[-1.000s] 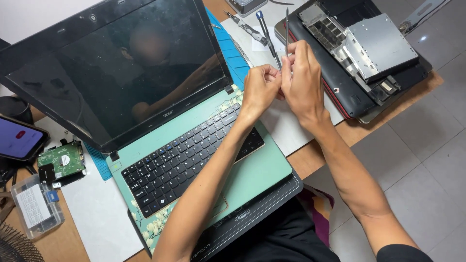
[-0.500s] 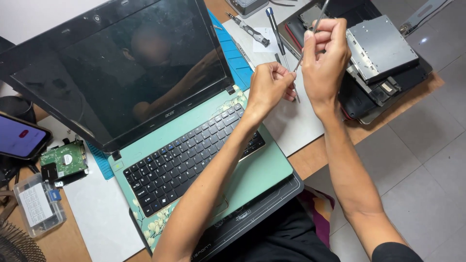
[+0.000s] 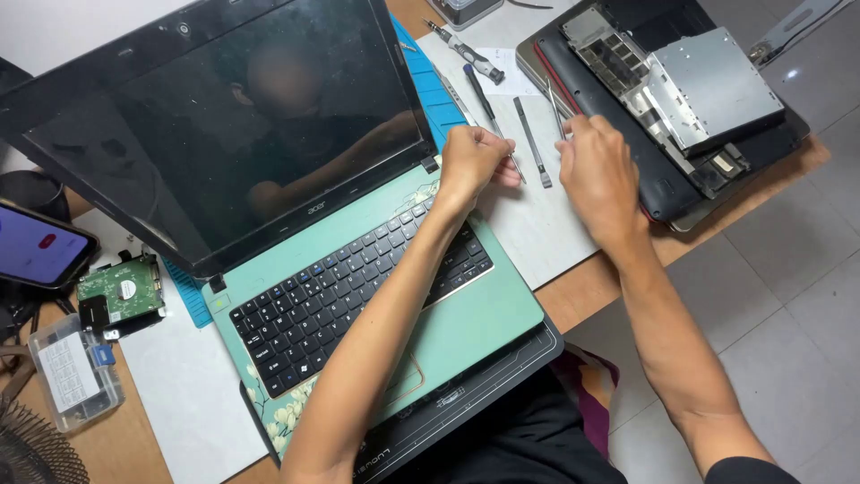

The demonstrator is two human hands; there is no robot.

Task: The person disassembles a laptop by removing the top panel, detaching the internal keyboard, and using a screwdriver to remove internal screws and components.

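Observation:
An open teal laptop [image 3: 466, 314] with a dark screen rests across my lap and the table edge. My left hand [image 3: 470, 166] is a closed fist above the keyboard's right corner, its fingertips touching a thin dark-handled screwdriver [image 3: 486, 103] on the white mat [image 3: 546, 233]. I cannot tell whether anything small is inside the fist. My right hand [image 3: 596, 175] is low over the mat beside it. Its fingers are curled on a thin metal tool [image 3: 555, 103] that points away from me.
A flat grey pry tool [image 3: 533, 143] lies between my hands. A dismantled black laptop [image 3: 663, 193] with a silver drive [image 3: 717, 85] lies at right. At left are a phone [image 3: 40, 246], a green circuit-board drive [image 3: 121, 291] and a clear plastic box [image 3: 72, 372].
My hands were together, then my right hand rose with the thin tool. It has now dropped to the mat, and my left hand stayed beside it.

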